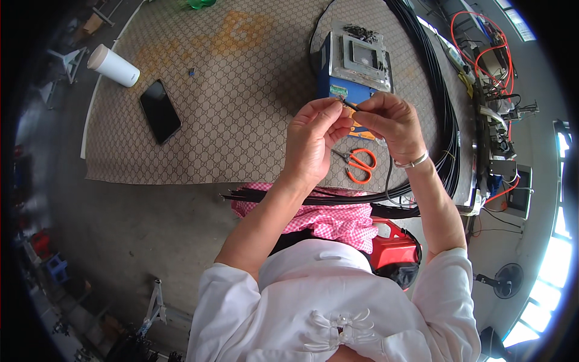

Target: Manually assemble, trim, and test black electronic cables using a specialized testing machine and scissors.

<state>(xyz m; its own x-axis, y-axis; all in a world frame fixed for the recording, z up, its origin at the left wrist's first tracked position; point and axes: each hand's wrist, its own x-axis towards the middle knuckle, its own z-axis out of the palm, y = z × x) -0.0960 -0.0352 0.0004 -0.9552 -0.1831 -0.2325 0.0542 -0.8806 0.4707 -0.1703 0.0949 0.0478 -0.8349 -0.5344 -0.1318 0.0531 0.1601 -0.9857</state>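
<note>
Both of my hands meet in front of a blue box-shaped device [324, 69] with a metal plate on top. Between my right thumb and fingers is a thin black cable [350, 105], its end pointing toward my other hand; my right hand [395, 123] is closed on it. My left hand [310, 136] pinches at the tip of that cable, and the fingers hide the exact spot. Orange-handled scissors [362, 166] lie on the table just below the hands. A long bundle of black cables [443, 90] curves along the table's right side and across my lap.
Small black scraps [360, 32] sit on top of the device. To the left, a black phone [160, 111] and a white tumbler [114, 65] rest on the patterned tablecloth [229, 120]. Pink checked cloth [338, 223] covers my lap. Equipment with red hoses [509, 60] stands beyond the right edge.
</note>
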